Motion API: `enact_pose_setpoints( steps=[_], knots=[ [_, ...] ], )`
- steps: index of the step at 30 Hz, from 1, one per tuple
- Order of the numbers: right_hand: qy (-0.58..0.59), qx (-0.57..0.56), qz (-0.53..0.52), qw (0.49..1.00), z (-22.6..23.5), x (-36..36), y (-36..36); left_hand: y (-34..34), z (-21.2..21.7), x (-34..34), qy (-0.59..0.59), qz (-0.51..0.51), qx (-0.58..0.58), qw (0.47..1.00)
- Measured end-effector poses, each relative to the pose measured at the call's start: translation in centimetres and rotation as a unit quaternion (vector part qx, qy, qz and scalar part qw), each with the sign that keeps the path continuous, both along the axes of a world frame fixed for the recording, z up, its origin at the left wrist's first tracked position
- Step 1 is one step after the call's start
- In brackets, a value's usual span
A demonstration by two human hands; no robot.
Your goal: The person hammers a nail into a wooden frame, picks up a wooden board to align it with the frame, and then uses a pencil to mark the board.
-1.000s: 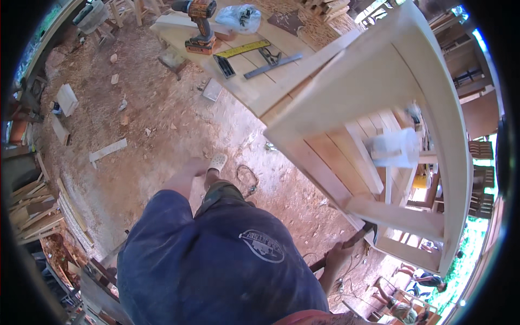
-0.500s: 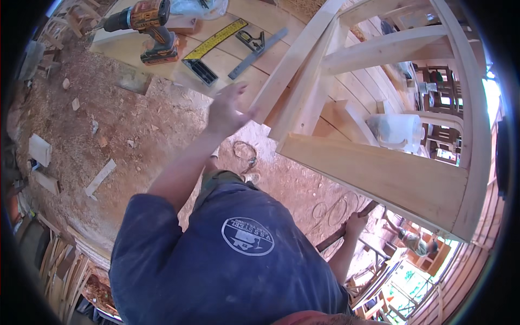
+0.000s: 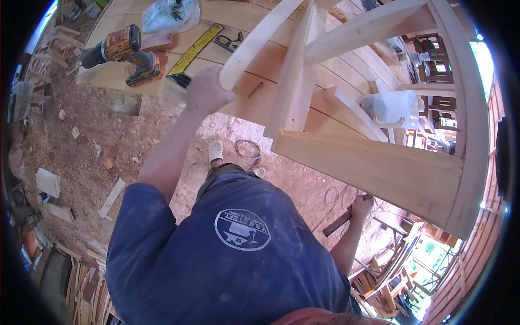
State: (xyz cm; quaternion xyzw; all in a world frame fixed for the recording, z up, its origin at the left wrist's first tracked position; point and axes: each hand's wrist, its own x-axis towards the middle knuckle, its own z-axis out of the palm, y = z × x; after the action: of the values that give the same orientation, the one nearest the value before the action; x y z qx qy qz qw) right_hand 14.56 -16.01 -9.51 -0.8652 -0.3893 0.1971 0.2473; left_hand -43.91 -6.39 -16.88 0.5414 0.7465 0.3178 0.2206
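Note:
My left hand (image 3: pixel 208 93) is wrapped round the near end of a pale wooden strip (image 3: pixel 254 44), held above the plank tabletop (image 3: pixel 260 89). Low on the right, my right hand (image 3: pixel 362 206) grips a dark brown bar (image 3: pixel 337 223); its far end is hidden. Between the hands stands a pale wooden frame (image 3: pixel 368 173) with a wide front board, an upright (image 3: pixel 295 81) and a curved rail (image 3: pixel 374 32). A yellow-bladed square (image 3: pixel 196 50) lies just beyond my left hand, its dark stock partly covered by it. Nearby is a combination square's head (image 3: pixel 229 41).
An orange and black cordless drill (image 3: pixel 123 51) lies at the table's left edge, near a clear plastic bag (image 3: pixel 170 15). A translucent plastic jug (image 3: pixel 391 110) sits behind the frame. Wood offcuts (image 3: pixel 112 197) and a loop of cord (image 3: pixel 248 149) lie on the dirt floor.
My left hand has closed on the strip's end, and the strip has swung left, away from the upright. The bar in my right hand has shifted, its near end now showing.

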Motion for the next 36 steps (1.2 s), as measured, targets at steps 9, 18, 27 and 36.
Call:
enact_pose_setpoints(
  steps=[9,18,27,36],
  knots=[
    [-0.034,0.005,0.004,0.999,-2.4,4.1,0.0,0.7,-2.4,8.7,0.217,0.022,0.171,0.961],
    [-0.122,-0.032,0.033,0.991,-1.5,3.2,0.5,7.0,-4.1,10.9,0.239,-0.235,-0.141,0.932],
    [-0.085,0.036,0.055,0.994,-4.9,6.3,-0.6,-1.3,-1.6,9.5,-0.073,-0.113,0.058,0.989],
    [-0.021,0.034,0.071,0.997,-1.7,5.5,-1.6,-13.8,19.6,18.8,-0.647,-0.487,-0.138,0.570]
  ],
)
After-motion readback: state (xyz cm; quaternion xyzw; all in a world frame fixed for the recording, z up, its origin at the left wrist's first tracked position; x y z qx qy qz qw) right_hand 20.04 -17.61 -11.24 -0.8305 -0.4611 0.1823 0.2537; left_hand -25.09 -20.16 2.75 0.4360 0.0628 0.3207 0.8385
